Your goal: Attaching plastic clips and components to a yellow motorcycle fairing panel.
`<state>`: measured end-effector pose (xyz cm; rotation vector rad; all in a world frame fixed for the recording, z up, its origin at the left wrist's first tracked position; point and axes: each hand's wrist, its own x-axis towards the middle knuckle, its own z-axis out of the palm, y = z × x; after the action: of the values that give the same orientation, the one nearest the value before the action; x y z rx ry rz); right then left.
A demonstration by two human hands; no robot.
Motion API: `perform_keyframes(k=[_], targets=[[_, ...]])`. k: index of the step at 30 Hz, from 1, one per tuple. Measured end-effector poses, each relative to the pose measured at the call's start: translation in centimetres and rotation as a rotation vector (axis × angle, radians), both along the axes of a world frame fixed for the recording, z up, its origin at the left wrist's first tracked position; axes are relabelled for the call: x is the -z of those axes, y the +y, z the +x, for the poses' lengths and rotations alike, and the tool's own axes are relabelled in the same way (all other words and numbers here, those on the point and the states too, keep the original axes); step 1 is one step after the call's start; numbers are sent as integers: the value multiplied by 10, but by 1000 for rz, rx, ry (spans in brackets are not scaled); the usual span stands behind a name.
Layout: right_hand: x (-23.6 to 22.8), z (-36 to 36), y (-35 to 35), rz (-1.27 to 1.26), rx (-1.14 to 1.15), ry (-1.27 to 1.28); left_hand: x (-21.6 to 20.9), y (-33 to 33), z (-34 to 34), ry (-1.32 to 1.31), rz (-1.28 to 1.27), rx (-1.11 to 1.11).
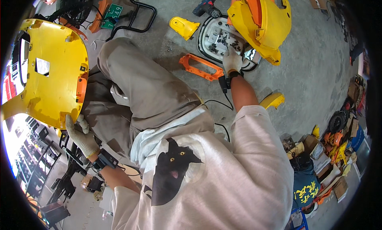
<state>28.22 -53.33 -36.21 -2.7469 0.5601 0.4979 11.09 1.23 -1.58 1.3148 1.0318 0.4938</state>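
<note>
Head view, and you're working wide here: your left hand (82, 137) is closed on the near edge of the big yellow panel (55, 84), which stands off to your left beside your leg. One hand low on a broad piece, and what props the far end can't be made out; if that grip slackens, the panel could tip away or scrape.

Over to the far right, your right hand (232, 60) is down at the near side of the white shell (211, 31), fingertips by a scatter of dark fasteners (225, 40). Whether it pinches one, I cannot tell. Careless raking there could flick small pieces over the rim, or mix them up.

Watch that yellow fairing (272, 25), crowding the shell's far right side: a bump from your knuckles might send it sliding. The cable (227, 100) by your right forearm could snag as the arm swings. And loose bits of hardware (170, 46) lie on bare floor, left of the orange frame (217, 74): one stray foot could scatter them.
</note>
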Motion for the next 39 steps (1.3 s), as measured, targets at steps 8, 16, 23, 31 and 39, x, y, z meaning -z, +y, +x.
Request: perform_keyframes(k=[8,16,23,31,39], targets=[[-19,-28,24,45,-33,-17,-4,-2,5,6,-31,18],[-30,-54,20,214,-20,52,-2,0,3,-28,-14,99],[-19,-57,-5,319,51,-117,-1,-3,3,-15,27,84],[-29,6,-98,163,85,-376,4,2,5,-39,5,100],[-48,39,-161,-340,-609,241,4,8,2,-48,-37,147]])
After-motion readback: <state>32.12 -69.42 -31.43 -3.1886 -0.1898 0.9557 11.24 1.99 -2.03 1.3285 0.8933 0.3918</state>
